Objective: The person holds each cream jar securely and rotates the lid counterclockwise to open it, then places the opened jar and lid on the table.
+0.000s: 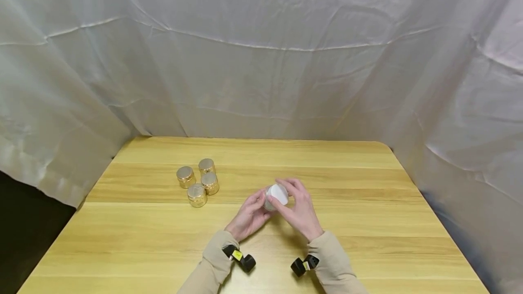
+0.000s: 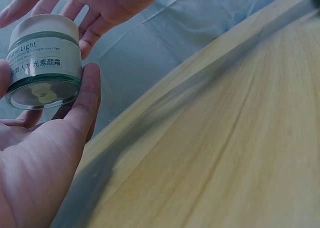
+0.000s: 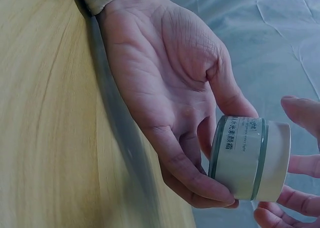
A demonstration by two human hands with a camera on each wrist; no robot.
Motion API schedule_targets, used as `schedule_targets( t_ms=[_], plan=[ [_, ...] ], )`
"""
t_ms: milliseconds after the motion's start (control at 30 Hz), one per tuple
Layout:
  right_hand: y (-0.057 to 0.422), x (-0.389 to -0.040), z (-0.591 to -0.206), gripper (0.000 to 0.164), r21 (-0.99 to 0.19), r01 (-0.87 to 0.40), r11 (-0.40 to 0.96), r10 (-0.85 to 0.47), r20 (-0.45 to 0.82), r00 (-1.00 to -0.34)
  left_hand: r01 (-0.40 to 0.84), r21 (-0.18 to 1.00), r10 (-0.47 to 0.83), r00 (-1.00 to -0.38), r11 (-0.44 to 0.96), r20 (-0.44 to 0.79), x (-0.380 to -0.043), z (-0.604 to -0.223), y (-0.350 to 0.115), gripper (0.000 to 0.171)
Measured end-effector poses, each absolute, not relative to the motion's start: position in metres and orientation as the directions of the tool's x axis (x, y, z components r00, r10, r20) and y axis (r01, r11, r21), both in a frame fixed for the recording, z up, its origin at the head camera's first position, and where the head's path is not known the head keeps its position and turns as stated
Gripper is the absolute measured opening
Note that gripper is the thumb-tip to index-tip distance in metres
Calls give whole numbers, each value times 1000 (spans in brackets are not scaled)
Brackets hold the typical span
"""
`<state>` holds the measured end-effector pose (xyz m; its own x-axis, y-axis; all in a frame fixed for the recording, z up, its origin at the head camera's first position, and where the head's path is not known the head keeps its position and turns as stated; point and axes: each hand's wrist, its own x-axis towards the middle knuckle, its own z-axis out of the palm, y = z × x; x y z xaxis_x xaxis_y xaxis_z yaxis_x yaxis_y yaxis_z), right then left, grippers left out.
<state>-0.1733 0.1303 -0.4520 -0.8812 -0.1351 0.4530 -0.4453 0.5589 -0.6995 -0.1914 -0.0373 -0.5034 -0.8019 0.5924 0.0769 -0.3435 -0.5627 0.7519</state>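
A cream jar (image 1: 277, 197) with a white lid (image 2: 44, 27), a printed label and a green-tinted glass rim is held up above the table, tilted. My left hand (image 1: 250, 216) grips the jar's body, thumb on one side and curled fingers on the other, as the right wrist view shows. Around the lid, my right hand (image 1: 300, 208) has its fingers spread. In the right wrist view its thumb stands apart from the lid, and its other fingertips (image 3: 295, 200) are close beside it; whether they touch is unclear.
Several small jars with gold lids (image 1: 197, 194) stand grouped on the wooden table (image 1: 367, 221), left of my hands. Grey-white cloth (image 1: 261, 80) hangs behind the table and along both sides. Each wrist carries a small black camera (image 1: 245, 262).
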Motion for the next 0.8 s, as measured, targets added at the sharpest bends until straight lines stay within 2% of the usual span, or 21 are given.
schedule_targets(
  t_ms=[200,367,800],
  plan=[
    [131,-173,-451,42,-675,-492,549,-184,477,-859,-351,753,595,-801,-556,66,-191,-503,-37,70],
    [133,-172,-449,45,-707,-491,509,-215,449,-868,-345,752,593,-802,-561,74,-191,-502,-37,69],
    [129,-173,-451,44,-709,-444,548,-132,451,-883,-347,753,599,-797,-559,77,-191,-502,-38,67]
  ],
)
